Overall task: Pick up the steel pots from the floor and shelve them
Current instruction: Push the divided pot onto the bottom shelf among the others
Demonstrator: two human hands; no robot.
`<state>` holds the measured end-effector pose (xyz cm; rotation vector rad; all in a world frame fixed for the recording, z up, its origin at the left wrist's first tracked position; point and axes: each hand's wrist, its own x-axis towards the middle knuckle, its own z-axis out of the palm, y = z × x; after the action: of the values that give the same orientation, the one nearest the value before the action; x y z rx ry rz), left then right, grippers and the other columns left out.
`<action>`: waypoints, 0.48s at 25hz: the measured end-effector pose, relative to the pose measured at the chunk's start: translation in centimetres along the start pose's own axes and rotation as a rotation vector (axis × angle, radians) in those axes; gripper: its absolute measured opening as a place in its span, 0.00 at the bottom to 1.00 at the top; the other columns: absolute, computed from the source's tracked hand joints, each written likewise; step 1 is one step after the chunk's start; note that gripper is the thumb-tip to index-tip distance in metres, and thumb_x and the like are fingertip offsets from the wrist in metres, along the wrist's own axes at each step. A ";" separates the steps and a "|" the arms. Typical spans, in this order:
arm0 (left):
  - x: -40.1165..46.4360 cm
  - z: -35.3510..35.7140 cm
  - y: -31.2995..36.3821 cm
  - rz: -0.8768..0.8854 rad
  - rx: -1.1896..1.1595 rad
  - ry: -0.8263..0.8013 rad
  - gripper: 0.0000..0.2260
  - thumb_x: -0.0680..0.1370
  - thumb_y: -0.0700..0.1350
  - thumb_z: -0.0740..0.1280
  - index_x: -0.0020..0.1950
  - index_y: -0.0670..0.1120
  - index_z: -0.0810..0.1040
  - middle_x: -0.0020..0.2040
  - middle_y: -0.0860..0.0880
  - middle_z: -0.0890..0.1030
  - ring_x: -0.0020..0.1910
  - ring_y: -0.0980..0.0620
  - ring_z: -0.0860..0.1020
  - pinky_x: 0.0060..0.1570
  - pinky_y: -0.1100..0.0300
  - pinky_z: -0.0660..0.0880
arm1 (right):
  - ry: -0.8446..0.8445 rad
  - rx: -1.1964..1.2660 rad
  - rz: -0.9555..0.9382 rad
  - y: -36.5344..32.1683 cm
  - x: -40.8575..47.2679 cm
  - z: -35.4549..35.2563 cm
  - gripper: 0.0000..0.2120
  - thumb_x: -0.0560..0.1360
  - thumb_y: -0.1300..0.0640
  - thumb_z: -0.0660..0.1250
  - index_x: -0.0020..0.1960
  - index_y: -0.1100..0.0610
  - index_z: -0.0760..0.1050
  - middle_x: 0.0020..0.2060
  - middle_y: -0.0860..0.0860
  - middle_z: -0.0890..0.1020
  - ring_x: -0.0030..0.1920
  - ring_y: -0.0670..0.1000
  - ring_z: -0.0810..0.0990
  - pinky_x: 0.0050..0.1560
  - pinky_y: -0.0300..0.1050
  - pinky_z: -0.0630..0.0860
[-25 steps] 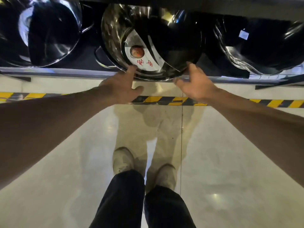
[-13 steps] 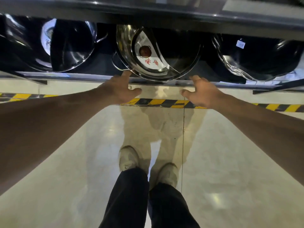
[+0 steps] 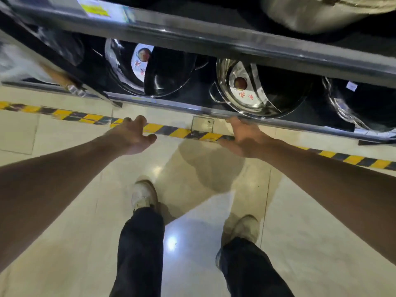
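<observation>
Half a second before, both hands had been up at the rim of the shiny round steel pot with the red-printed white label [image 3: 255,91]; by this moment they had come away from it and drawn back toward the person. The left hand [image 3: 132,137] hung in the air over the yellow-and-black striped floor tape [image 3: 171,132], its fingers loosely curled and holding nothing, well apart from any pot. The right hand [image 3: 244,138] was lower and nearer too, its fingers relaxed and empty, their tips close to the metal front edge of the lower shelf [image 3: 171,106]; whether they touched it could not be told. The view had also swung left, so the labelled pot sat right of centre. I judged from this that the pot had been released and was shelved, and that the person was turning off for the next one. The labelled pot lay on the lower shelf with its mouth facing outward, a loop handle showing at its left side. A second mirror-bright steel pot with a similar label [image 3: 150,69] lay to its left, and a third steel pot with a small white sticker [image 3: 360,101] to its right. No pot showed on the pale glossy tiled floor [image 3: 85,211] within view.
</observation>
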<state>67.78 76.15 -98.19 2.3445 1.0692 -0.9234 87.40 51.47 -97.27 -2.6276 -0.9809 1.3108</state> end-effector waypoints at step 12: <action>15.9 -2.0 -8.3 0.190 0.273 0.018 0.41 0.80 0.59 0.64 0.82 0.60 0.38 0.82 0.43 0.36 0.79 0.29 0.45 0.72 0.31 0.59 | 0.046 -0.163 -0.017 -13.6 17.9 4.3 0.45 0.78 0.41 0.63 0.82 0.46 0.36 0.81 0.56 0.36 0.78 0.70 0.48 0.69 0.61 0.66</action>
<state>69.97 90.66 -108.75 2.6249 0.7488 -1.0314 85.02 71.31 -108.43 -2.7456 -1.1467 1.2100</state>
